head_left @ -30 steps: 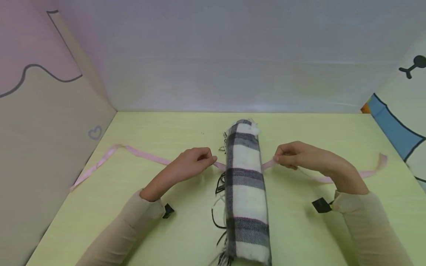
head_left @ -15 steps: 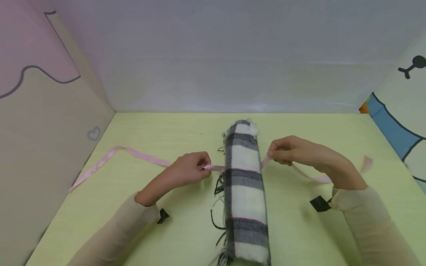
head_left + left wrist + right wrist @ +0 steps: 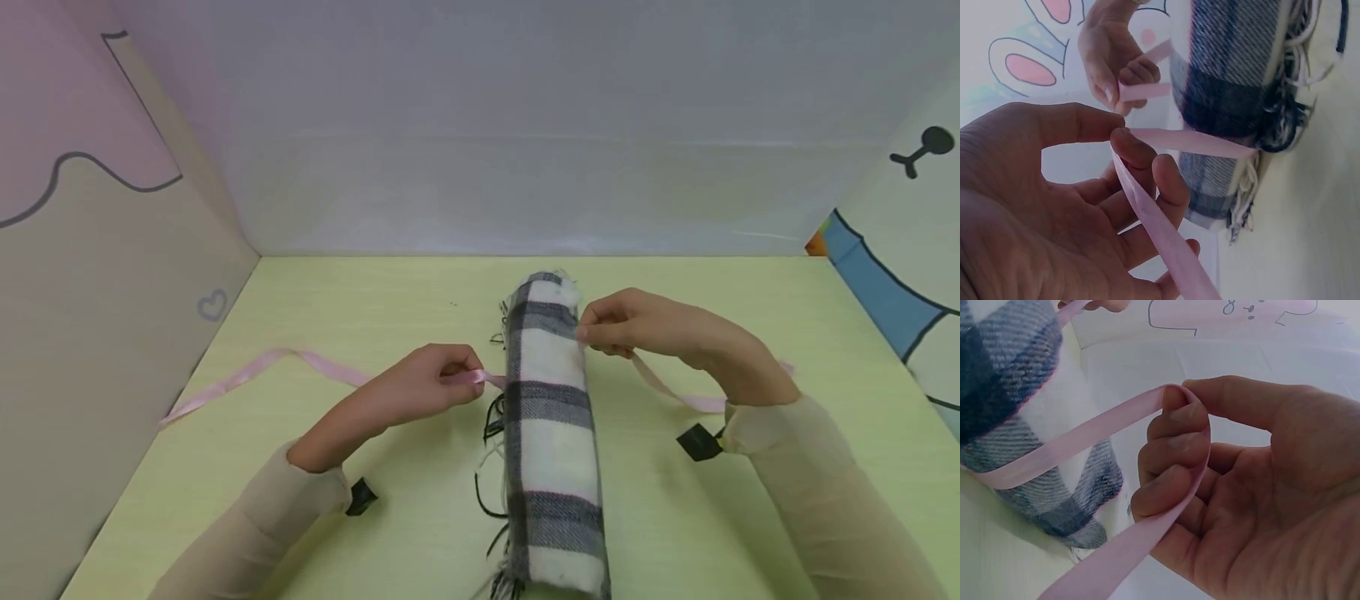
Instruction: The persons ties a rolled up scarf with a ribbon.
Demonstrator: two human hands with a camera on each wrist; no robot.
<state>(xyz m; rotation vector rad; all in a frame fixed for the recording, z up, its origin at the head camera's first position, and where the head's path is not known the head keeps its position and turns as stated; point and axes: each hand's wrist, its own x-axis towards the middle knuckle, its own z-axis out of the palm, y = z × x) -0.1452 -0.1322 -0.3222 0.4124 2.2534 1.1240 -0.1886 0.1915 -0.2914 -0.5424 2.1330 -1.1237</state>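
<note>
**Pink ribbon drawn up on both sides of a rolled plaid scarf**

Here, a rolled white-and-grey plaid woollen scarf [image 3: 553, 433] lies lengthwise down the middle of the pale yellow-green table [image 3: 375, 292], one end toward the far edge and the fringed end at the near edge. A long, narrow pink satin ribbon [image 3: 262, 371] passes beneath the roll and comes out on both sides.

The left hand [image 3: 423, 387] sits just beside the roll's left flank and pinches the ribbon between thumb and fingertips; the left wrist view shows the band running taut from that pinch to the scarf, with the slack falling across the curled fingers [image 3: 1166, 187]. The loose tail trails away over the surface toward the left edge.

The right hand [image 3: 645, 329] is raised against the upper right side of the roll, pinching the ribbon's other half. In the right wrist view the band folds over the bent fingertips [image 3: 1175, 425] under the thumb, one length stretching to the scarf, the other dropping toward the right edge.
</note>
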